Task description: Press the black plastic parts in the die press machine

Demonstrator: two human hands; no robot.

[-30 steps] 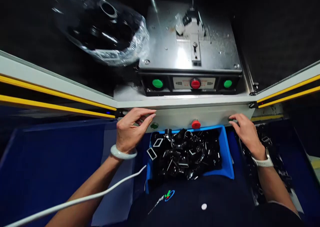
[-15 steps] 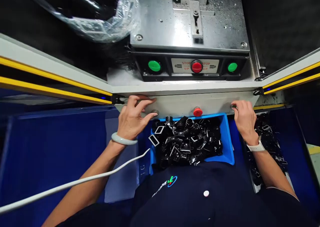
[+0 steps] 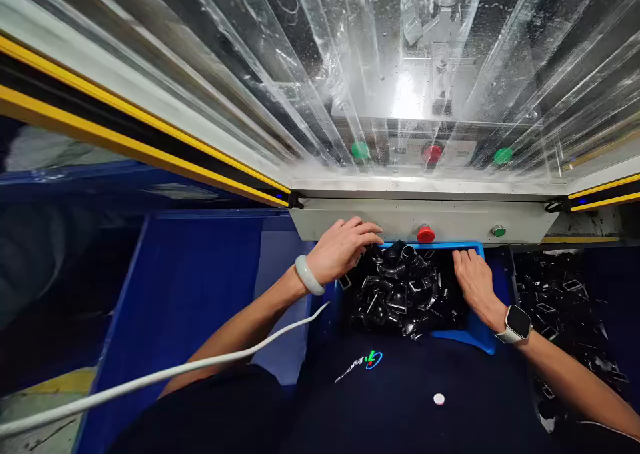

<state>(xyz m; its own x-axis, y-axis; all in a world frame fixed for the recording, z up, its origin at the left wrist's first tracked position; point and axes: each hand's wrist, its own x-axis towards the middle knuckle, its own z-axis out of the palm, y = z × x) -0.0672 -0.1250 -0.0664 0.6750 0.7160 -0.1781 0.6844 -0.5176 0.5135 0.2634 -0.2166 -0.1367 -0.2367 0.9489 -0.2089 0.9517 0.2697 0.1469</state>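
My left hand [image 3: 344,247] lies with fingers stretched out against the white front panel [image 3: 465,217], at the upper left corner of a small blue bin [image 3: 476,337]; it holds nothing that I can see. My right hand [image 3: 473,277] rests palm down with fingers apart on the heap of small black plastic parts [image 3: 400,294] that fills the bin. A red button [image 3: 425,234] and a green button [image 3: 498,231] stick out of the panel between and right of my hands. A clear ribbed guard [image 3: 350,74] covers the press behind the panel.
Through the guard show two green buttons [image 3: 360,150] [image 3: 503,155] and a red one [image 3: 432,152]. Yellow-and-black bars [image 3: 125,127] flank the machine. A large blue tray [image 3: 200,281] lies left, more black parts [image 3: 565,301] right. A white cable [image 3: 200,371] crosses my left arm.
The clear guard has come down over the press. My right hand left the green panel button and dropped onto the parts in the bin. The view shifted left.
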